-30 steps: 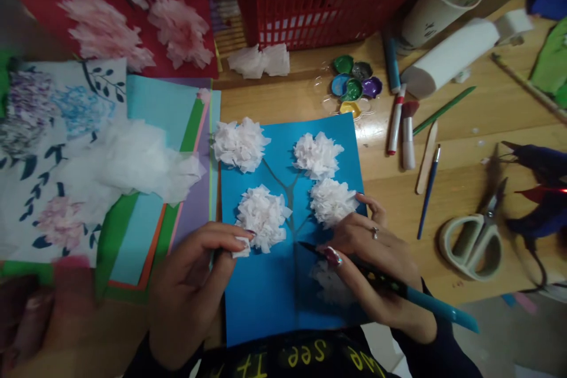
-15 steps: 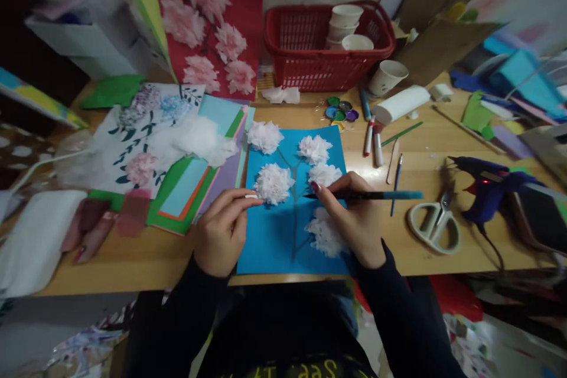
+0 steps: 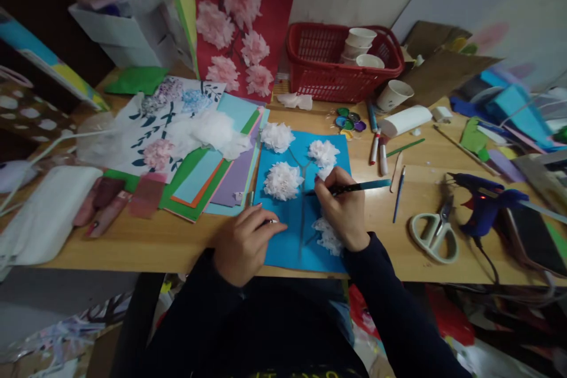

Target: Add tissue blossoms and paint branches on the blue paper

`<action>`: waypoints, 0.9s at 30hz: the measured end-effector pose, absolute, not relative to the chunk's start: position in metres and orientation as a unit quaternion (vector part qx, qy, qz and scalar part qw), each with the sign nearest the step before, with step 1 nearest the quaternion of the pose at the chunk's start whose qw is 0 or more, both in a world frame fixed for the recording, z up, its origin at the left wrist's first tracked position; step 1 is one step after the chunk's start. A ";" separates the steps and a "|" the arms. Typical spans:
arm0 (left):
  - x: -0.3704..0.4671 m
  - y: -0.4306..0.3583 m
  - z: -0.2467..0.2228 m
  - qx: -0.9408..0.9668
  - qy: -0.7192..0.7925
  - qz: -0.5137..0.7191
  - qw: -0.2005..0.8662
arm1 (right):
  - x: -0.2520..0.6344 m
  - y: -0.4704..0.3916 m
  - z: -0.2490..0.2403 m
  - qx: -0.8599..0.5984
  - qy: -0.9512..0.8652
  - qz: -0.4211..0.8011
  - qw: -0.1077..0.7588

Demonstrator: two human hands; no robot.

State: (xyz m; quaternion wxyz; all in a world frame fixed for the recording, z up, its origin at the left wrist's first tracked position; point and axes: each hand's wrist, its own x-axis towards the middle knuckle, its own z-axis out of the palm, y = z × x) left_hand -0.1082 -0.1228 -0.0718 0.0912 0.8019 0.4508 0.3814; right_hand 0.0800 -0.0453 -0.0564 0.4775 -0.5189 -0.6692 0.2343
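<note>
My right hand (image 3: 343, 209) grips a dark pen with a teal end (image 3: 374, 185), its tip touching or just above the blue sheet (image 3: 283, 248). My left hand (image 3: 248, 242) rests at the sheet's lower left edge, thumb and fingers drawn together; whatever small thing may be between them is hard to make out. Drawn on the sheet is a dark branching stem (image 3: 303, 212). White ruffled paper flowers sit around the stem: a round one (image 3: 283, 181) at left, others at upper left (image 3: 277, 137), upper right (image 3: 323, 153) and lower right (image 3: 328, 236). Another is partly hidden behind my right hand.
Scissors (image 3: 436, 230) and a blue glue gun (image 3: 482, 198) lie at right, near a thin brush (image 3: 399, 195) and markers (image 3: 375, 147). A red basket (image 3: 343, 85) with paper cups stands behind. Coloured papers (image 3: 199, 180) are stacked at left, below a red flower picture (image 3: 283, 6).
The view has shifted. My left hand has moved down from beside the left flower to the sheet's lower edge. My right hand has tilted the pen, raising its teal end.
</note>
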 end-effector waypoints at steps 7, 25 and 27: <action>-0.108 -0.121 -0.075 0.814 0.477 0.321 0.081 | 0.081 -0.047 -0.057 -0.513 -0.702 0.238 0.432; -0.106 -0.120 -0.072 0.812 0.485 0.314 0.080 | 0.082 -0.052 -0.057 -0.542 -0.672 0.226 0.451; -0.106 -0.120 -0.071 0.810 0.489 0.311 0.088 | 0.081 -0.052 -0.057 -0.543 -0.676 0.222 0.446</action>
